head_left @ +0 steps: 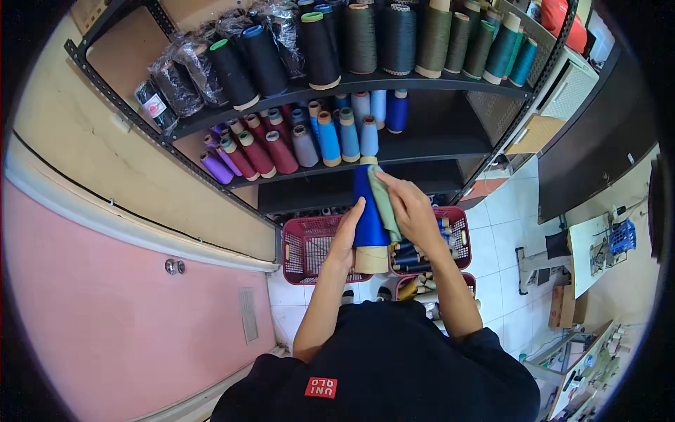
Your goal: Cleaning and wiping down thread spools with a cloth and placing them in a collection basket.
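A large cone of royal blue thread (366, 224) is held up before me, its wide cardboard end (371, 260) toward me and its narrow tip away. My left hand (344, 235) grips the cone's left side, thumb lying along the thread. On the cone's right side my right hand (409, 209) presses a light green cloth (383, 202) against the thread, fingers closed over it. Beyond the cone's tip, a light blue thread cone (369, 137) stands on the middle shelf.
A black metal shelf rack (436, 144) carries several thread cones in rows. Below my hands, a red plastic basket (299, 228) sits at left; another red basket (460, 235) with spools is at right. A pink door (140, 302) is on the left, a white worktable (589, 257) on the right.
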A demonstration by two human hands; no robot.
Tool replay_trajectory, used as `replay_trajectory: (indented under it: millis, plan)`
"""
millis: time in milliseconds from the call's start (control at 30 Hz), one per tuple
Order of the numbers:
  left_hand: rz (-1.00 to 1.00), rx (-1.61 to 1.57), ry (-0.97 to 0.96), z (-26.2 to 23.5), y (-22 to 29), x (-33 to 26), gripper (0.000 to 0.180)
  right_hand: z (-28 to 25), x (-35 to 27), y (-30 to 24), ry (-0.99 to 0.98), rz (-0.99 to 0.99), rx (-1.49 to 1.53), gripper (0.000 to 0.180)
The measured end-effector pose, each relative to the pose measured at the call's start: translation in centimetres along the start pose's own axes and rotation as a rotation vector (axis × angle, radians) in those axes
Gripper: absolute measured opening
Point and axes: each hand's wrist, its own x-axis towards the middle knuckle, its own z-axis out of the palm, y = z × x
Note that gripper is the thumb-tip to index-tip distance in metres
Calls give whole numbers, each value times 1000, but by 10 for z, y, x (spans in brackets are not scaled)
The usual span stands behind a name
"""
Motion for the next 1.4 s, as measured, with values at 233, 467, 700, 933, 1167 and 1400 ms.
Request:
replay_trajectory:
  millis: [233, 467, 700, 933, 1167, 1400]
  plan:
    - [-30, -81, -8, 3, 8, -6, 58, -19, 8, -8, 147, -46, -90, 30]
    - [8, -92, 19, 16, 7, -6, 57, -6, -9, 13, 16, -121, -33, 31]
    - [43, -26, -16, 18, 3, 0, 65, -26, 6, -1, 131, -58, -7, 30]
    - [-43, -2, 24, 23, -3, 0, 63, -30, -13, 29, -40, -4, -41, 31]
    - [10, -24, -2, 34, -14, -2, 66, -41, -6, 18, 86, -62, 22, 32]
    - [-14, -18, 119, 37, -40, -6, 65, -40, -26, 52, -28, 27, 36, 36]
